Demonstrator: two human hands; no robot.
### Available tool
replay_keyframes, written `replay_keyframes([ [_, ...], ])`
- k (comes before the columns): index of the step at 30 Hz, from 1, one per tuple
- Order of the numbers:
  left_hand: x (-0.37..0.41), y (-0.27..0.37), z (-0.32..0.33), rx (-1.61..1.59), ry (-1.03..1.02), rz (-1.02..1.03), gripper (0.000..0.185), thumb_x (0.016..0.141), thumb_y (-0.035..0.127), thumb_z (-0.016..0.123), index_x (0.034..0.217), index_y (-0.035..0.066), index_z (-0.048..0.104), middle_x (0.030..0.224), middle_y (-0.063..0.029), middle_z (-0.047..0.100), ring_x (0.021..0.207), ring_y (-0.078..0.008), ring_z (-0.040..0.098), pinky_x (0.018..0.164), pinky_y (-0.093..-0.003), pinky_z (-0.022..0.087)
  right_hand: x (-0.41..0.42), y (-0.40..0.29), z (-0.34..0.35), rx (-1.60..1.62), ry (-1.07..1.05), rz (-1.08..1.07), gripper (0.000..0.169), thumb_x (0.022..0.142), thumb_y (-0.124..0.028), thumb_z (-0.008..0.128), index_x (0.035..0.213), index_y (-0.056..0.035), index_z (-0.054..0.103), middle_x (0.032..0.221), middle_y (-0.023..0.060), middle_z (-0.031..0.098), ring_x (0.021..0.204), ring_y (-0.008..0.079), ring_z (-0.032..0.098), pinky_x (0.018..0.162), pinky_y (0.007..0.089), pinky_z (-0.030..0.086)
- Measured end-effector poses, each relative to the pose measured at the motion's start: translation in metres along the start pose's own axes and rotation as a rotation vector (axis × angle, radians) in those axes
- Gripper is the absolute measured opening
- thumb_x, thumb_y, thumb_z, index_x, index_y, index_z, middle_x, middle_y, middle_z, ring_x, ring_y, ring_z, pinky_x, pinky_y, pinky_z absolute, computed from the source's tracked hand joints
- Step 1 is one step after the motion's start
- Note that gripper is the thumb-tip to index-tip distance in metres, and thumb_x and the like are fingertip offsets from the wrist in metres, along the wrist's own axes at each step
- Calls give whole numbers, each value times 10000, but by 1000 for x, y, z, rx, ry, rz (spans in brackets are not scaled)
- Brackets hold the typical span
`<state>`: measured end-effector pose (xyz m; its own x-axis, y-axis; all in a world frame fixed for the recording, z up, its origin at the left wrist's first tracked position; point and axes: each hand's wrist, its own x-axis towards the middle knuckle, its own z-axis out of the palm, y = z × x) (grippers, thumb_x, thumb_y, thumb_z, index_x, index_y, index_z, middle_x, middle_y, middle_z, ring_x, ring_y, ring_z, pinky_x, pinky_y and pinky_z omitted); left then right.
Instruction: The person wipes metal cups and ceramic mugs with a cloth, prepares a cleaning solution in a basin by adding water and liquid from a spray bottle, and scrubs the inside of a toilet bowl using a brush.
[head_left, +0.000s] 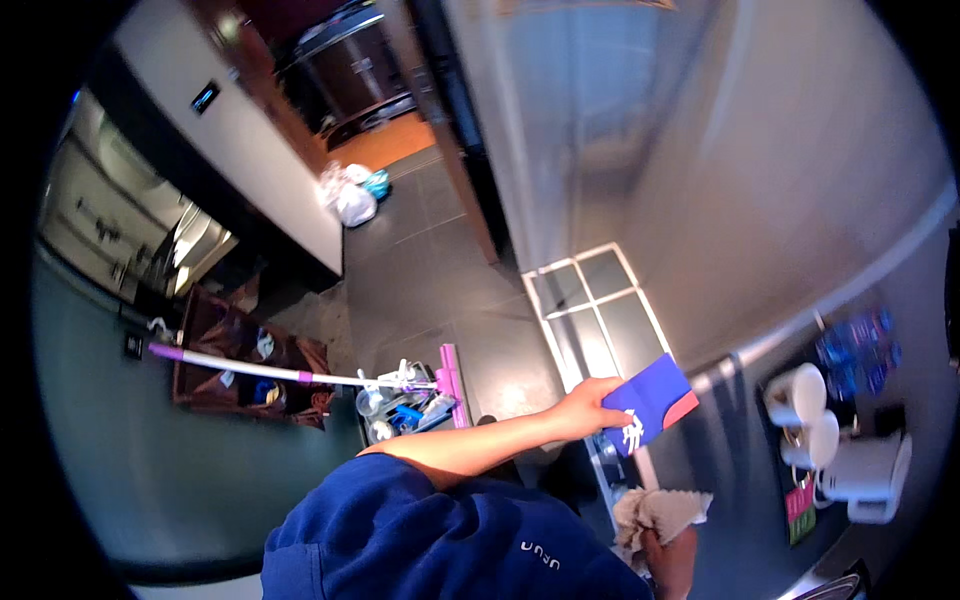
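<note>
My left hand (589, 409) reaches out to the right, its thumb and fingers closed on a flat blue and red packet or booklet (651, 401) that bears white writing. Lower down, my right hand (670, 559) grips a crumpled beige cloth (660, 514). The packet is above the cloth in the picture, and the two are apart. Both hands are near the edge of a dark surface. Most of the right forearm is hidden.
White cups (796, 394), a white kettle (862, 476) and bottles (859, 349) stand at the right. A white grid-like frame (592, 304) lies beyond my left hand. A purple-and-white squeegee mop (262, 369) crosses a caddy of supplies (409, 412) and a brown organizer (202, 330). Bags (356, 204) rest by the wall.
</note>
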<state>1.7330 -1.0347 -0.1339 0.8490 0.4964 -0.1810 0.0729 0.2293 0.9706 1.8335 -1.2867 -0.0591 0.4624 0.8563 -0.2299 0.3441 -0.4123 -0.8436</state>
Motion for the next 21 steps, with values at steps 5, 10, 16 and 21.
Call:
replay_keyframes([
  [5,-105,-30,-157,-616,-115,39,376,821,-2,640,1195,-4,606,1130,-100,651,998,-159,615,923,-308,464,98,-56,110,0,-343,-132,218,787,20,544,987,-40,609,868,119,586,770,237,584,669,351,474],
  [10,-179,-20,-245,-818,-18,-76,482,824,73,662,1282,-3,535,1112,-52,653,1018,-140,593,932,-314,452,181,-127,259,474,-512,252,237,837,-118,658,1026,26,651,969,108,673,941,176,640,791,320,496],
  [16,-272,-13,-352,-537,386,-92,312,801,175,714,1057,0,677,1022,-81,682,900,-165,621,844,-303,461,271,-217,377,83,-1255,127,300,814,-139,693,1073,6,655,985,118,676,908,165,633,770,284,486],
  [21,-370,-22,-423,-697,1241,274,448,777,143,747,1181,1,616,1029,-104,675,945,-200,636,879,-349,512,339,-295,452,-282,-975,-483,354,809,-117,699,1136,6,646,948,104,645,853,150,600,778,268,482],
])
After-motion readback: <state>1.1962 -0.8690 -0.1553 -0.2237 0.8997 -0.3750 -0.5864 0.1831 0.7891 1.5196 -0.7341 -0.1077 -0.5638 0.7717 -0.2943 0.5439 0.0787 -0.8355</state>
